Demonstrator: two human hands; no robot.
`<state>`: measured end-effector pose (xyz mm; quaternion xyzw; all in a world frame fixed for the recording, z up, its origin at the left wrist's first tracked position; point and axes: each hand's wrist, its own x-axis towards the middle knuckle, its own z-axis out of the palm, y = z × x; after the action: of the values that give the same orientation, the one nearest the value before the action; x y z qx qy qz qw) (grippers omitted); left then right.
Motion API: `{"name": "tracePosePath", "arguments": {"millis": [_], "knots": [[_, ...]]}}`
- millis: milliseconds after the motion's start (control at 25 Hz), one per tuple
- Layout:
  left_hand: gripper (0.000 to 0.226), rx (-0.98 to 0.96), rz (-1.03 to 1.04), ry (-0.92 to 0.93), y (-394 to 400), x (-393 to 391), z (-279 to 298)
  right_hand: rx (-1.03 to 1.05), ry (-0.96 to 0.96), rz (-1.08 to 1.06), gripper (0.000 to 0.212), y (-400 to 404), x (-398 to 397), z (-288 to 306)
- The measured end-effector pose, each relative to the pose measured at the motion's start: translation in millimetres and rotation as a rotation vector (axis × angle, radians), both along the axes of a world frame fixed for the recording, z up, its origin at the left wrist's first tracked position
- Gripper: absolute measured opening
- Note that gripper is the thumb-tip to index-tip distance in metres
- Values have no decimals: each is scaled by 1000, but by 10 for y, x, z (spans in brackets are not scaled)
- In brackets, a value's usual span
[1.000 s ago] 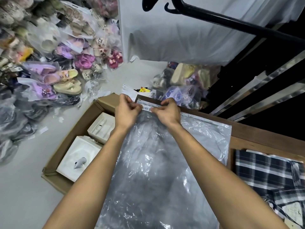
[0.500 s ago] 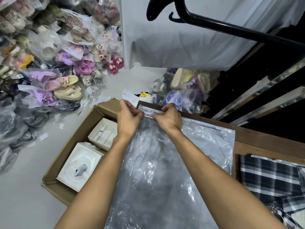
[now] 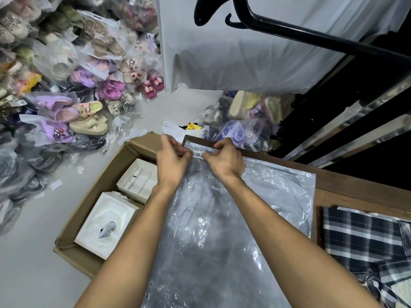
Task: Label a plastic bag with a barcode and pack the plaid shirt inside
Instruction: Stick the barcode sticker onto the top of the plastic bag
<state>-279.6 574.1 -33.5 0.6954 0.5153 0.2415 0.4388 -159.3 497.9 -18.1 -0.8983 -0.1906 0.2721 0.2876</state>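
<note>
A large clear plastic bag (image 3: 224, 236) lies flat on the wooden table (image 3: 347, 185), its sealing strip at the far end. A small white barcode label (image 3: 197, 154) sits at the bag's far left corner, just under the strip. My left hand (image 3: 172, 160) pinches the label's left end and my right hand (image 3: 224, 160) presses its right end against the bag. The dark blue and white plaid shirt (image 3: 364, 243) lies on the table at the right, beside the bag and apart from both hands.
An open cardboard box (image 3: 93, 196) with two white product boxes stands left of the table. Bagged shoes and sandals (image 3: 73, 94) pile up on the floor at far left and beyond the table. A black hanger rail (image 3: 311, 38) crosses overhead.
Both hands stay at the bag's far corner on the label. The fingers have shifted slightly along it, and the camera has tilted a little.
</note>
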Motion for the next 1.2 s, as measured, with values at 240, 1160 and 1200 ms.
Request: {"name": "tracePosePath", "arguments": {"millis": [240, 1160, 1200], "knots": [[43, 13, -2, -7, -5, -1, -19, -1, -19, 29, 30, -10, -17, -13], [18, -104, -139, 182, 328, 27, -98, 152, -165, 751, 46, 32, 75, 56], [19, -134, -121, 165, 319, 32, -91, 156, -144, 772, 48, 43, 70, 60]]}}
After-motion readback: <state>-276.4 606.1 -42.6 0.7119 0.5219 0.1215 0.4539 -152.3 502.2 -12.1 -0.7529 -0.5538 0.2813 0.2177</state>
